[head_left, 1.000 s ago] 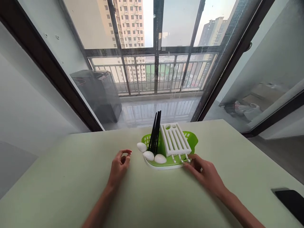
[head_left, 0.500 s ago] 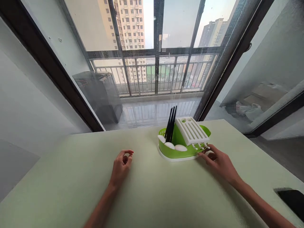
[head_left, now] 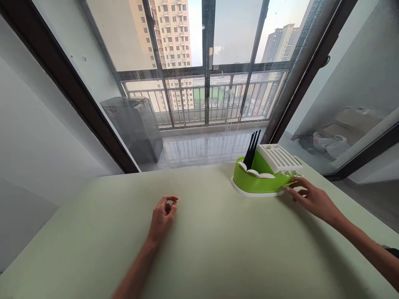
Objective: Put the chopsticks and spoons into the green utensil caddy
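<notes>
A green and white utensil holder (head_left: 258, 187) stands upright on the pale green table towards its far right part. Black chopsticks (head_left: 252, 149) lean in its left section, with several white rounded pieces, perhaps spoon ends (head_left: 253, 172), along the front rim. On its right rises a slotted white rack (head_left: 279, 157) with small hooks. My right hand (head_left: 311, 201) pinches the holder's right front edge between thumb and fingers. Well apart from the holder, my left hand (head_left: 162, 216) lies on the table, fingers curled to the thumb with nothing visible in them.
The table (head_left: 199, 249) ends at a glass door with a dark frame (head_left: 286, 99). A dark object (head_left: 392, 251) shows partly at the right edge, behind my right arm. Beyond the glass are a dark cabinet-like box (head_left: 135, 128) and a balcony railing (head_left: 224, 97).
The holder has moved right and farther away along with my right hand, which keeps its grip. My left hand is almost still. The dark object at the right is now mostly out of view.
</notes>
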`<state>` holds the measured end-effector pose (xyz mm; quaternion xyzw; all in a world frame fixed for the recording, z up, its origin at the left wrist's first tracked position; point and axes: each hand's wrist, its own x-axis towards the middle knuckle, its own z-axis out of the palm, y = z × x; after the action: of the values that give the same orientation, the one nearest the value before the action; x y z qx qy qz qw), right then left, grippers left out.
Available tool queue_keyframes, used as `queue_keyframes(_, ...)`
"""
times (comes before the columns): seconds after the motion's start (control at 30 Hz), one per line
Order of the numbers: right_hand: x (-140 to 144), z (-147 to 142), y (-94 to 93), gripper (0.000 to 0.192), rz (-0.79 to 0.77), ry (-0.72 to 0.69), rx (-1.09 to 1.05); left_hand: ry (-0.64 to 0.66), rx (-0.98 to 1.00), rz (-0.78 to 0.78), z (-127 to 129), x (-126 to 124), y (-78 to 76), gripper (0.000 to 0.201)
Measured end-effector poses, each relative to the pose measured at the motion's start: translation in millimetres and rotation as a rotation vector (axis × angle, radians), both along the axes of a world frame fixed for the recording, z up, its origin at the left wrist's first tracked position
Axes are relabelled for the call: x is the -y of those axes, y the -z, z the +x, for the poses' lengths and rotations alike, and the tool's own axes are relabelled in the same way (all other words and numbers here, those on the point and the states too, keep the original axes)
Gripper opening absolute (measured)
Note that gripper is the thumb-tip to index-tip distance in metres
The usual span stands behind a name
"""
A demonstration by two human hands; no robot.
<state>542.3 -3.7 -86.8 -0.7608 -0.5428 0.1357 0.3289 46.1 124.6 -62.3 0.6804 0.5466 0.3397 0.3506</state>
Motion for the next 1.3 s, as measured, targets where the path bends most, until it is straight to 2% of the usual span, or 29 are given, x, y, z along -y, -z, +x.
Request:
queue_keyframes(0.13, -3, 14, -1.4, 0.057, -0.025, -0.006, 0.024, -0.008, 0.002, 0.005, 1, 0, -0.3, 0.029)
queue_keyframes(0.23, -2, 10, -7.6, 0.060, -0.004, -0.009, 0.054, 0.000, -0.006, 0.017, 2, -1, 0.1, 0.029)
queue_keyframes(0.33, 5, -10, -12.0, 0.062, 0.116, 0.093, 0.082, 0.003, -0.017, 0.040, 3, -1, 0.2, 0.027)
queue_keyframes(0.43, 15, -45, -7.7, 0.049, 0.206, 0.173, 0.068, 0.010, -0.025, 0.053, 4, 0, -1.0, 0.027)
queue_keyframes(0.57, 20, -106, 6.0, 0.035, 0.062, -0.154, -0.194, 0.036, -0.020, 0.006, 4, 1, -4.0, 0.030)
queue_keyframes(0.63, 14, -141, 10.6, 0.035, 0.013, -0.222, -0.352, 0.039, 0.025, -0.029, 3, -1, -4.9, 0.031)
queue_keyframes(0.77, -11, -209, 12.4, 0.040, 0.031, -0.360, -0.505, 0.013, 0.168, -0.036, 0, -4, -4.1, 0.027)
queue_keyframes(0.9, -36, -251, 9.3, 0.045, 0.027, -0.527, -0.559, -0.078, 0.161, 0.000, -4, -5, 0.3, 0.042)
queue_keyframes(0.97, -44, -257, 7.6, 0.046, 0.025, -0.530, -0.601, -0.110, 0.156, 0.006, -6, -5, 2.6, 0.044)
queue_keyframes(1.1, -50, -251, 7.4, 0.047, 0.023, -0.479, -0.724, -0.115, 0.137, 0.008, -10, -6, 4.3, 0.043)
queue_keyframes(1.3, -54, -244, 12.3, 0.045, 0.032, -0.530, -0.843, -0.128, 0.105, 0.049, -11, -7, 5.1, 0.042)
